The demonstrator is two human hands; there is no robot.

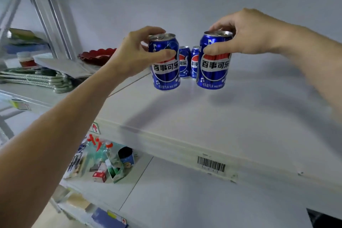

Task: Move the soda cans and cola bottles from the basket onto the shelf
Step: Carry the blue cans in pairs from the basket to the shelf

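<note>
Wide white metal shelf (222, 116) spanning the view from 9 to 3 o'clock — bare across most of its board, so room enough for a front row ahead of what stands at the back.

Left hand (135, 55) at about 10 o'clock of centre, its grip wrapped round a blue aluminium cola can with red-and-white emblem (165, 65): thumb across the front near the top, fingers curled over the rim behind. Held high on the body, probably so the base stays free to meet the board. Base close above the shelf or just touching — cannot tell which.

Right hand (246, 33) at about 1 o'clock, grasping a second blue cola can of the same make (213, 63) the same way, thumb across the front, fingers over the top. Both upright, labels facing out, level with each other — likely for setting down as a pair.

Between them, further back toward 12 o'clock, two smaller-looking blue cans (188, 63) already standing on the shelf, side by side and just about touching.

Count: four cans — two in hand, two placed. Cola bottles on this shelf: none seen. Basket: out of view, so the remainder cannot be judged.
</note>
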